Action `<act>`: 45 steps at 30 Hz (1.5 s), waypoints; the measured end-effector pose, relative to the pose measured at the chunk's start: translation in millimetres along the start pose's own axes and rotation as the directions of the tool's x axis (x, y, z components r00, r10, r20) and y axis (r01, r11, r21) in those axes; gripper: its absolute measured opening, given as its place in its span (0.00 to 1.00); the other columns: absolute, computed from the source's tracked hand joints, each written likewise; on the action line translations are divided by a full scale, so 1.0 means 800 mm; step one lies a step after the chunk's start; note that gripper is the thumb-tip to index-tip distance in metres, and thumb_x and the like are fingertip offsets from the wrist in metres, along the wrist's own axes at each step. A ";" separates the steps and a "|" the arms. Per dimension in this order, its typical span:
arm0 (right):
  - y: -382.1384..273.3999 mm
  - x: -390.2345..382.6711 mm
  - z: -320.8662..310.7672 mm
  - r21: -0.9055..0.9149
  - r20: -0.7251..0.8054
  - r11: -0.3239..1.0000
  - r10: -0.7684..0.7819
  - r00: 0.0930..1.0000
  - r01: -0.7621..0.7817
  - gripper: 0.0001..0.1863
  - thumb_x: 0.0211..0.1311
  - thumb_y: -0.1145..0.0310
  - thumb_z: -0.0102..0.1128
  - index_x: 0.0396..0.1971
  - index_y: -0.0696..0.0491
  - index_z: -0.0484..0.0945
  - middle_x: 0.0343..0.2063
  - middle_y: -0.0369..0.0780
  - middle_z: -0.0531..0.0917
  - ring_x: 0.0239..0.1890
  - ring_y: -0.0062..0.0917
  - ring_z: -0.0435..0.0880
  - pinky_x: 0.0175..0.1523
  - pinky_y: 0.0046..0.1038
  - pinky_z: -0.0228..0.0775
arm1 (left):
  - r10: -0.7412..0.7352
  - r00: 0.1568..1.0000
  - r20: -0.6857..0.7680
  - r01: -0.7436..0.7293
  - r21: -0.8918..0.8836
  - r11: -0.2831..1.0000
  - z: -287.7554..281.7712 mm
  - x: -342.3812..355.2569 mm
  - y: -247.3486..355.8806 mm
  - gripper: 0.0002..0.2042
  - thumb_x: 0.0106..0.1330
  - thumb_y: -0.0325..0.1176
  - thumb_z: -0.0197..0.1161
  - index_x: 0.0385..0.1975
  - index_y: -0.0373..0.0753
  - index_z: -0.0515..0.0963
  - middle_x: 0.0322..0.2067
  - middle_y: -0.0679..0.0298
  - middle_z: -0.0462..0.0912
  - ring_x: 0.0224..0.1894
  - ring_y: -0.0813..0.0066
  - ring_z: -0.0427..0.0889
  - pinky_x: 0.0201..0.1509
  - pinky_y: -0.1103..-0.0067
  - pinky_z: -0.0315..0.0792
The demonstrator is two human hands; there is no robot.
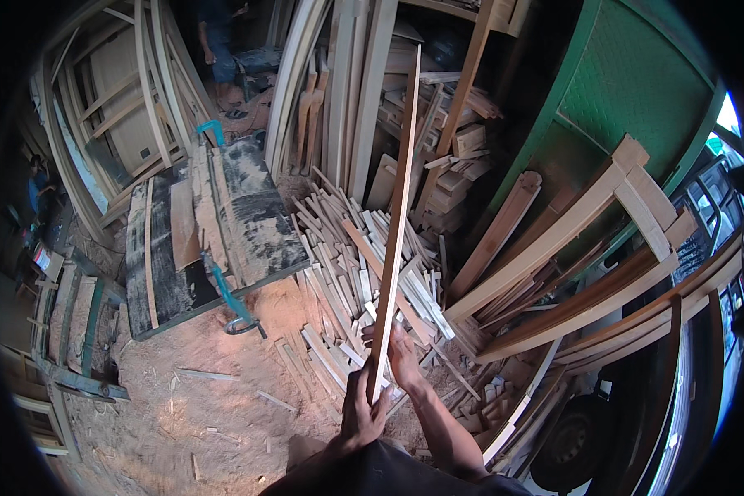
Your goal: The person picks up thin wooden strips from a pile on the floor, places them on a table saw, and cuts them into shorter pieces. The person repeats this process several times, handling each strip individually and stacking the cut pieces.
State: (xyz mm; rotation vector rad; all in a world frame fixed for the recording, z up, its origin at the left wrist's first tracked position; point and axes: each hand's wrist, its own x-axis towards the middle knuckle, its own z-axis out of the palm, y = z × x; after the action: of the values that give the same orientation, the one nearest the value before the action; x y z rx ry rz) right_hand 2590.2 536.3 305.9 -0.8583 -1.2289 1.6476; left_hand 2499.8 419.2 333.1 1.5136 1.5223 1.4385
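Note:
A long, narrow wooden plank (398, 211) rises in front of me, its thin edge facing me and its far end pointing up and away. Around its lower end, my left hand (361, 413) is closed, with the thumb against the wood. Slightly farther up, my right hand (403, 360) grips the plank from the right side; part of its fingers is hidden behind the wood. Beyond both hands lies a heap of loose wood offcuts (339, 273) on the ground.
To the left stands a dark-topped workbench (264, 219) with teal clamps (231, 299) and boards. Wooden frames (636, 202) lean at the right near a green metal door (636, 74). Sawdust covers the floor (215, 413). Two people (215, 41) are in the background at left.

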 end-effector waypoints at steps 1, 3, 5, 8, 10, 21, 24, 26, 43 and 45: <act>0.000 -0.011 0.010 -0.005 0.040 1.000 -0.021 0.999 0.021 0.34 0.74 0.43 0.37 0.63 0.59 0.65 0.44 0.43 0.80 0.47 0.28 0.79 0.56 0.33 0.69 | 0.036 0.999 -0.020 -0.036 -0.026 0.999 -0.021 0.011 0.003 0.27 0.65 0.30 0.62 0.62 0.29 0.61 0.48 0.43 0.73 0.50 0.47 0.75 0.53 0.63 0.70; 0.003 -0.037 0.033 -0.008 0.153 0.998 0.065 0.986 -0.065 0.31 0.74 0.53 0.47 0.66 0.59 0.59 0.50 0.44 0.78 0.55 0.29 0.75 0.61 0.35 0.65 | 0.104 0.994 0.015 -0.098 -0.233 0.967 -0.072 0.036 0.005 0.27 0.66 0.29 0.61 0.63 0.30 0.60 0.48 0.47 0.73 0.48 0.54 0.77 0.51 0.67 0.72; 0.012 -0.080 0.075 -0.095 0.170 0.993 0.087 0.982 -0.072 0.38 0.69 0.50 0.54 0.68 0.59 0.56 0.53 0.46 0.75 0.58 0.33 0.73 0.64 0.38 0.62 | 0.011 0.992 0.125 0.017 -0.214 0.977 -0.133 0.046 0.006 0.27 0.71 0.33 0.58 0.65 0.31 0.56 0.44 0.57 0.73 0.45 0.69 0.77 0.51 0.74 0.73; 0.024 -0.127 0.150 -0.076 0.377 0.986 0.164 0.912 -0.146 0.48 0.60 0.49 0.65 0.71 0.56 0.49 0.56 0.50 0.72 0.61 0.38 0.69 0.66 0.40 0.59 | 0.079 0.994 0.078 -0.061 -0.215 0.975 -0.205 0.047 -0.006 0.29 0.71 0.36 0.59 0.65 0.32 0.55 0.42 0.56 0.74 0.42 0.69 0.77 0.47 0.74 0.74; 0.037 -0.153 0.208 -0.143 0.319 0.980 0.175 0.931 -0.135 0.50 0.58 0.60 0.70 0.70 0.55 0.45 0.48 0.47 0.75 0.44 0.31 0.79 0.47 0.32 0.74 | 0.130 0.990 0.053 -0.116 -0.216 0.969 -0.237 0.032 -0.018 0.27 0.71 0.35 0.58 0.63 0.31 0.55 0.41 0.55 0.74 0.43 0.68 0.77 0.49 0.72 0.73; 0.136 -0.273 0.291 -0.867 -0.061 0.458 0.297 0.953 -0.199 0.52 0.51 0.45 0.68 0.68 0.55 0.52 0.43 0.56 0.80 0.40 0.50 0.81 0.43 0.44 0.77 | -0.336 0.925 -0.177 0.161 -0.618 0.769 -0.348 -0.117 -0.113 0.30 0.68 0.35 0.61 0.66 0.36 0.54 0.57 0.54 0.70 0.59 0.66 0.71 0.63 0.70 0.64; 0.171 -0.307 0.274 -0.936 0.013 0.342 0.287 0.958 -0.089 0.47 0.54 0.48 0.65 0.68 0.54 0.54 0.48 0.53 0.79 0.37 0.51 0.81 0.40 0.45 0.77 | -0.531 0.785 -0.321 0.231 -0.643 0.730 -0.360 -0.112 -0.173 0.28 0.68 0.32 0.61 0.65 0.41 0.56 0.49 0.57 0.72 0.50 0.71 0.73 0.55 0.73 0.67; 0.191 -0.319 0.267 -0.945 0.029 0.321 0.278 0.960 -0.064 0.44 0.55 0.51 0.63 0.68 0.53 0.55 0.47 0.53 0.78 0.37 0.50 0.80 0.40 0.45 0.77 | -0.585 0.719 -0.376 0.276 -0.618 0.736 -0.348 -0.117 -0.217 0.26 0.68 0.28 0.61 0.63 0.42 0.58 0.43 0.60 0.75 0.43 0.74 0.75 0.47 0.76 0.70; 0.215 -0.374 0.278 -0.940 -0.011 0.332 0.208 0.978 -0.081 0.30 0.64 0.72 0.49 0.67 0.48 0.62 0.37 0.52 0.77 0.39 0.45 0.77 0.43 0.43 0.70 | -0.534 0.825 -0.185 0.526 -0.092 0.846 -0.269 -0.183 -0.359 0.37 0.64 0.29 0.62 0.71 0.43 0.49 0.35 0.60 0.78 0.32 0.74 0.77 0.35 0.76 0.73; 0.224 -0.369 0.284 -0.942 -0.013 0.323 0.224 0.974 -0.087 0.30 0.64 0.71 0.49 0.68 0.48 0.61 0.39 0.51 0.76 0.39 0.46 0.77 0.43 0.43 0.70 | -0.521 0.836 -0.172 0.514 -0.090 0.853 -0.274 -0.180 -0.365 0.36 0.63 0.29 0.62 0.70 0.40 0.52 0.36 0.59 0.78 0.33 0.72 0.78 0.39 0.74 0.74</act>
State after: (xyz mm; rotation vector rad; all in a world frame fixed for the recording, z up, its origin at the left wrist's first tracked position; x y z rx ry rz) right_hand 2452.8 161.2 201.2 -1.6333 -2.3387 0.9574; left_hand 2229.7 280.7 84.3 0.8479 1.8254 1.2945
